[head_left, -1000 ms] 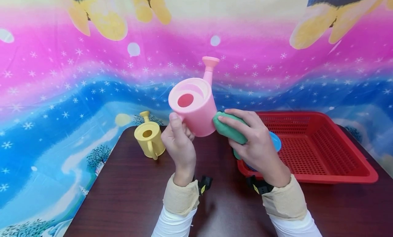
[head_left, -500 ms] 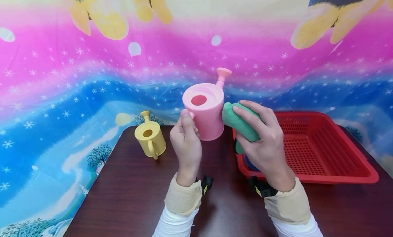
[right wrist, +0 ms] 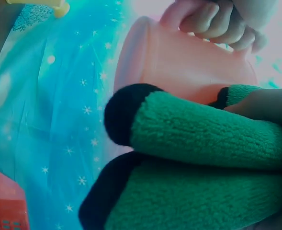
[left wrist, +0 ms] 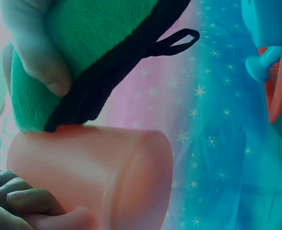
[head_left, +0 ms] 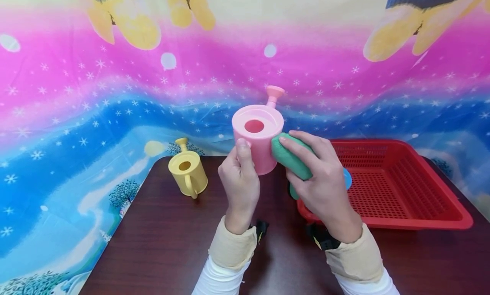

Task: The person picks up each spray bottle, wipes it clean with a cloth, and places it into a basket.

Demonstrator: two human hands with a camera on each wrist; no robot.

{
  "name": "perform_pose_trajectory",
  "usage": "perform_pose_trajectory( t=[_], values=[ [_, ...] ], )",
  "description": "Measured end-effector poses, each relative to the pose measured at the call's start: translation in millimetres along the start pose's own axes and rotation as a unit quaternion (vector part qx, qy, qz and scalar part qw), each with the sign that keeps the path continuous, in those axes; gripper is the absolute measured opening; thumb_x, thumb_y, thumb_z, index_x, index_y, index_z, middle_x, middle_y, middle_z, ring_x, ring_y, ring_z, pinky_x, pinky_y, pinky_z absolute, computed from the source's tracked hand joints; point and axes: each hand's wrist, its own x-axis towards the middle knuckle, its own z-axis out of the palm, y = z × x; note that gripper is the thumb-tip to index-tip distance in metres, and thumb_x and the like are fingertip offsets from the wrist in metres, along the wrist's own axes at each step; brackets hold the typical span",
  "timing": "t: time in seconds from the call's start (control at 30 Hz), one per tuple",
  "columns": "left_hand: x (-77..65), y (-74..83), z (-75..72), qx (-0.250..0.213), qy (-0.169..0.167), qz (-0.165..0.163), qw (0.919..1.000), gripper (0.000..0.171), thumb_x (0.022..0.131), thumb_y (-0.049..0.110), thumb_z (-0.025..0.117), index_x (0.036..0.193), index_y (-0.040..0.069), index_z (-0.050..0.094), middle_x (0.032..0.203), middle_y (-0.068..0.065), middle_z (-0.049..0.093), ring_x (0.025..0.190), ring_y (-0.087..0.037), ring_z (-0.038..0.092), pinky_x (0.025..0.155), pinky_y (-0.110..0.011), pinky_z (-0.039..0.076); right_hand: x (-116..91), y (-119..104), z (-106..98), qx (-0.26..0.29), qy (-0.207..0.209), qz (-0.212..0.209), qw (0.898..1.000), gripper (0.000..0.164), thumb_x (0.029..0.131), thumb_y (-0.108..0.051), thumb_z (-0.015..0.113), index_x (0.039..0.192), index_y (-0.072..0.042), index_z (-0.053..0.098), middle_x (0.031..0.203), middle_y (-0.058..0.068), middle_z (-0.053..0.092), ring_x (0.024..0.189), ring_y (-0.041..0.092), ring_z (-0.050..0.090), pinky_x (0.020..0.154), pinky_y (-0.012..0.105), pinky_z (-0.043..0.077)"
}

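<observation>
Two bare hands work close together over a dark reddish-brown wood-grain table [head_left: 153, 252]. The left hand [head_left: 242, 176] has its fingers curled round the handle of a pink plastic watering can [head_left: 264, 148], its thumb lying along the top of the grip. The can is held up just beyond those fingers, with its round opening facing upward and its flared spout pointing away from them.

The right hand [head_left: 323, 182] has its fingers clamped on a folded green plush cloth [head_left: 292, 157] with black edging [left wrist: 88, 93]; its index and middle fingers lie slightly apart over the cloth's upper face. Beyond the fingertips, the cloth touches the pink can's side, between the two hands. A black fabric loop [left wrist: 193, 38] sticks out from the edging.

Well to the left of the left fingers, a yellow plastic watering can [head_left: 197, 171] stands upright on the table. To the right of the right fingers sits a red plastic basket [head_left: 402, 223] with perforated walls; a light-blue plastic object [head_left: 347, 178] inside it is partly hidden behind that hand. Past all the fingers hangs a pink-and-blue snowflake-printed backdrop [head_left: 325, 86].
</observation>
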Motion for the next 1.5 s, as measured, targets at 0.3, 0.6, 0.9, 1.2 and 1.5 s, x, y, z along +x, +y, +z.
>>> perform_pose_trajectory(
  t=[0.3,0.6,0.9,1.2,1.5],
  values=[
    [1.6,-2.2,-1.9,-0.011,0.036,0.021,0.9991,0.051,0.107,0.028,0.049,0.063,0.003,0.047,0.054,-0.008,0.045,0.052,-0.016,0.046,0.051,-0.026,0.037,-2.4,-4.5,9.4,-0.013,-0.048,-0.017,0.999,0.073,0.065,0.002,0.091,0.131,-0.017,0.069,0.137,0.012,0.060,0.126,0.034,0.055,0.088,0.057,0.055],
    [3.9,0.0,-0.8,-0.109,0.073,0.045,0.9903,0.055,0.109,0.032,0.046,0.065,0.000,0.041,0.053,-0.011,0.038,0.047,-0.020,0.039,0.047,-0.024,0.034,-3.4,-9.6,15.1,-0.025,-0.083,-0.007,0.996,0.074,0.062,-0.004,0.095,0.131,-0.017,0.070,0.137,0.010,0.060,0.126,0.033,0.054,0.086,0.055,0.057],
    [0.6,1.4,1.5,-0.117,0.075,0.071,0.9878,0.052,0.109,0.028,0.045,0.066,0.000,0.041,0.054,-0.009,0.036,0.047,-0.018,0.037,0.046,-0.026,0.032,-5.3,-14.4,19.3,-0.028,-0.073,-0.004,0.997,0.072,0.063,-0.007,0.095,0.130,-0.016,0.070,0.137,0.011,0.060,0.126,0.033,0.055,0.084,0.055,0.058],
    [-5.0,-2.2,3.7,0.005,0.042,0.103,0.9938,0.043,0.107,0.019,0.049,0.067,0.004,0.049,0.055,-0.006,0.047,0.051,-0.015,0.045,0.049,-0.028,0.035,-5.9,-16.0,19.0,0.010,-0.005,-0.006,1.000,0.073,0.064,-0.001,0.093,0.132,-0.014,0.069,0.137,0.014,0.060,0.124,0.035,0.056,0.089,0.055,0.054],
    [-0.9,-2.5,2.0,-0.066,0.014,0.059,0.9960,0.049,0.108,0.021,0.045,0.063,0.002,0.045,0.053,-0.010,0.042,0.050,-0.018,0.044,0.050,-0.026,0.039,-3.7,-12.7,11.6,0.016,0.020,0.005,1.000,0.069,0.069,-0.002,0.091,0.133,-0.013,0.068,0.138,0.016,0.060,0.126,0.035,0.055,0.089,0.054,0.055]
  ],
)
